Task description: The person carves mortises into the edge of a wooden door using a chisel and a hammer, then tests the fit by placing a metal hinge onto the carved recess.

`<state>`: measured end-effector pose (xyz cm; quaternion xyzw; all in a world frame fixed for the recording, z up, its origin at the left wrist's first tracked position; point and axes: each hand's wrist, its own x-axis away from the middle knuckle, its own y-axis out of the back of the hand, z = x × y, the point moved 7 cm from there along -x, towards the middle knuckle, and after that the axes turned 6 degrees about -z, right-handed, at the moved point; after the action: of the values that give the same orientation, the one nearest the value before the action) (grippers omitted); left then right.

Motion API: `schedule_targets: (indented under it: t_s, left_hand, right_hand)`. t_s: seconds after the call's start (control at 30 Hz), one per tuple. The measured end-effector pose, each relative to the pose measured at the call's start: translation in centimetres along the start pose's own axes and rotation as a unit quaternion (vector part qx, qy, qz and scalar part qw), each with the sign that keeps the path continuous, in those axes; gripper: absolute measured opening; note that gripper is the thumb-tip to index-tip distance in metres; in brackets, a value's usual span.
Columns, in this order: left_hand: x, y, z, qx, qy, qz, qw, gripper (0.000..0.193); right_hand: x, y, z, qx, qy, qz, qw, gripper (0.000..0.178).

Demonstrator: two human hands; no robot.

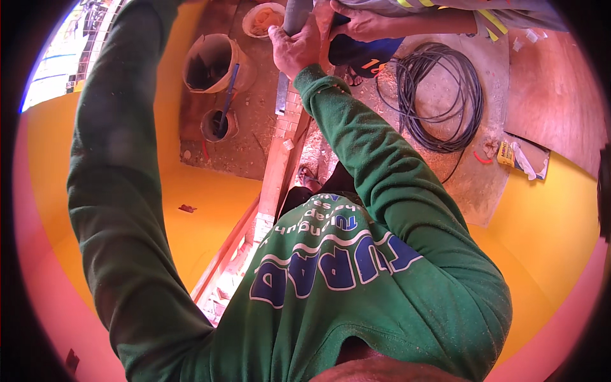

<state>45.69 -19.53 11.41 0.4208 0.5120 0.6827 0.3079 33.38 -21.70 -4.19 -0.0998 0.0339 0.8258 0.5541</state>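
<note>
My right hand [298, 49], at the end of a green sleeve, is closed round the lower end of a grey tube [296, 15] that runs out of the upper edge. Close beside it on the right is another person's hand [364, 24], and that person's grey sleeve has yellow strips. What that hand holds, if anything, I cannot make out. My left arm [118, 159] reaches up along the left side, and its hand lies beyond the upper edge. Below my right hand is a narrow metal strip [281, 94] beside a tiled ledge [289, 121].
A large whitish bucket [234, 63], a smaller bucket [229, 132] with a blue-handled tool [230, 89], and a white tub [262, 9] stand left of the ledge. To the right lie a coil of black cable [470, 102], a yellow-and-white packet [519, 159] and a wooden sheet [557, 95].
</note>
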Motion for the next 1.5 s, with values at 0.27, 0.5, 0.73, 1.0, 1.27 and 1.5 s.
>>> schedule_targets:
  t_s: [0.27,0.5,0.73,1.0,1.27,1.5]
  left_hand:
    - [0.2,-0.9,0.3,0.017,0.008,-0.013,1.000,0.021]
    - [0.5,-1.0,-0.8,-0.091,-0.261,-0.061,0.959,0.029]
    - [0.7,-0.1,-1.1,-0.047,-0.137,-0.013,0.989,0.030]
    - [-0.8,-2.3,2.0,0.091,-0.146,-0.024,0.985,0.028]
    - [0.6,-1.4,-0.4,-0.074,-0.181,-0.025,0.980,0.025]
    - [0.7,-1.4,1.5,-0.066,-0.127,-0.032,0.989,0.024]
  right_hand:
    - [0.5,-0.1,0.1,0.013,-0.001,-0.007,1.000,0.026]
    - [1.2,-0.2,1.1,0.018,-0.013,0.000,1.000,0.028]
    - [1.1,-0.1,0.3,-0.019,-0.015,-0.008,1.000,0.027]
    - [1.9,0.0,1.0,-0.008,-0.041,0.029,0.999,0.026]
    - [1.6,-0.2,0.4,-0.039,-0.026,0.018,0.999,0.027]
    - [2.8,-0.4,0.5,-0.013,-0.057,0.042,0.997,0.027]
